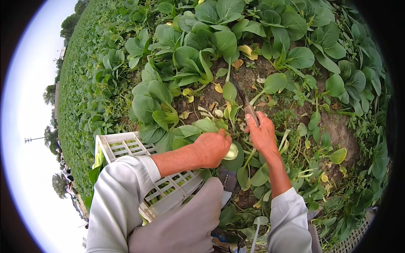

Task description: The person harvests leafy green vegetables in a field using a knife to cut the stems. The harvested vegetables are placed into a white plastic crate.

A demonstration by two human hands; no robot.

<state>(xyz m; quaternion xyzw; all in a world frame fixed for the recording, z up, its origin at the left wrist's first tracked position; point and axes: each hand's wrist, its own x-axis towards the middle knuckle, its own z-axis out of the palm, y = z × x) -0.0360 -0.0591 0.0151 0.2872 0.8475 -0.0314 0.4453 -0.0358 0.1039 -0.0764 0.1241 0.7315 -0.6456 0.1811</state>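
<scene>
My left hand (212,148) is closed around a head of bok choy, whose pale cut base (232,151) shows beside the fingers; its leaves lie towards the upper left. In my right hand (260,129) is the wooden handle of a knife (251,111). The dark blade points up and left, low over the soil, and is partly hard to make out against it. A growing bok choy plant (166,117) stands above and left of my left hand. Loose leaves and yellowed stems lie around both hands.
A white plastic crate (122,135) holding bok choy stands at my left, partly behind my left arm. My shoe (227,183) is on the ground below my left hand. Rows of bok choy (218,41) grow ahead. A woven basket edge (356,235) shows at lower right.
</scene>
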